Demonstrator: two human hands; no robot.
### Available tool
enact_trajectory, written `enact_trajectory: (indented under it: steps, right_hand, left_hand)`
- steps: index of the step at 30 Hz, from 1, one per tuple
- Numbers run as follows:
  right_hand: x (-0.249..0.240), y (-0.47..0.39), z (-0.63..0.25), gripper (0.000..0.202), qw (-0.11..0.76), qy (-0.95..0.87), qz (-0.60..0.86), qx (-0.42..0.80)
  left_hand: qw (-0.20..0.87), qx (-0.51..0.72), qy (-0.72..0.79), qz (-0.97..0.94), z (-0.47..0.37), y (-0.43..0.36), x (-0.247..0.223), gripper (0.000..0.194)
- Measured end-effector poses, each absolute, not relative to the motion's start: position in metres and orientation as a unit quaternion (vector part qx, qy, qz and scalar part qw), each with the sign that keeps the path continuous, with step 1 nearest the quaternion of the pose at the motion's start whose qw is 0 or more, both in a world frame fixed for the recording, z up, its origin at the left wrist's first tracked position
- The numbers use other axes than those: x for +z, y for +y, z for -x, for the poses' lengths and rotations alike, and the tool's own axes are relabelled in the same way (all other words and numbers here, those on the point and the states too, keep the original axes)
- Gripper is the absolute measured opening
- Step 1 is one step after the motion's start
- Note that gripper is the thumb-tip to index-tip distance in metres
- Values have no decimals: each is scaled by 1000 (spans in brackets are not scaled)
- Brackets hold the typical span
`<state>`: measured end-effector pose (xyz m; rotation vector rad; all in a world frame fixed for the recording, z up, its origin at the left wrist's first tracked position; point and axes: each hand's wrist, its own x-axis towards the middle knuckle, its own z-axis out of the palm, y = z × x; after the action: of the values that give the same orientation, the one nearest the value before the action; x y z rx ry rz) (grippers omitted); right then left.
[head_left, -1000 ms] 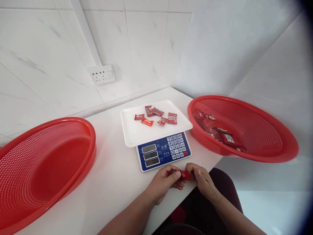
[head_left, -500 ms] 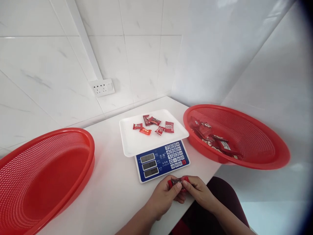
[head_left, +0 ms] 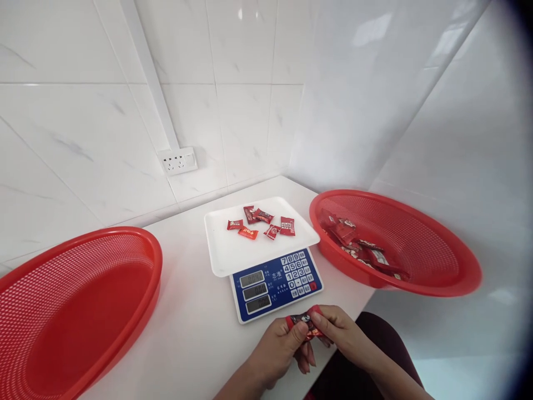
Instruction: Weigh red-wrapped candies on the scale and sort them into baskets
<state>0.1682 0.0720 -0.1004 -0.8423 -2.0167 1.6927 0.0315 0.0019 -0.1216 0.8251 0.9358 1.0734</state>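
Note:
Between both hands, just in front of the scale, is a red and dark candy packet [head_left: 306, 324]. My left hand [head_left: 280, 347] pinches its left end with the thumb on top. My right hand [head_left: 343, 332] grips the right end the same way; the fingers hide part of the wrapper. Beyond them stands a blue and white digital scale [head_left: 275, 282] with a keypad and displays. On its white tray [head_left: 227, 250] lie several small wrapped candies [head_left: 263, 215], mostly red, one of them orange-red.
At the right a red mesh basket [head_left: 433, 244] holds several red and dark packets [head_left: 362, 250]. Another red basket [head_left: 91, 311] stands at the left with its bottom bare. The white table [head_left: 183, 333] meets a tiled wall with a power socket [head_left: 178, 161].
The packet has turned so that more of its printed face shows between my fingers. The whole view has tilted slightly upward, and the things on the table sit a little lower.

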Motion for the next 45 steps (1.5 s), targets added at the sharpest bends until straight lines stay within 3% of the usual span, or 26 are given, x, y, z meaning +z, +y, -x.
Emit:
enact_trajectory:
  steps: [6,12,20,25,34,40,45]
  right_hand:
    - [-81,88,-161,47,209,-750,351,520]
    - [-36,115,-132,46,237,-793,377,415]
    - [3,149,-91,37,131,-907,391,86]
    - [11,167,-48,23,116,-944,302,66]
    - [-8,188,29,33,83,-969,228,49]
    - [-5,197,17,37,130,-962,232,66]
    - [12,214,-15,26,152,-944,276,96]
  left_hand:
    - [673,537,410,-303,-33,2,-120,47]
    - [684,513,408,-319,-32,1,-114,39]
    - [683,506,412,-329,-32,1,-116,36]
    - [685,503,410,-330,-32,1,-120,34]
    - [680,500,420,-333,-34,1,-117,39]
    - [689,488,418,-336,-32,0,-114,41]
    - [691,483,418,-338,-29,-2,-111,40]
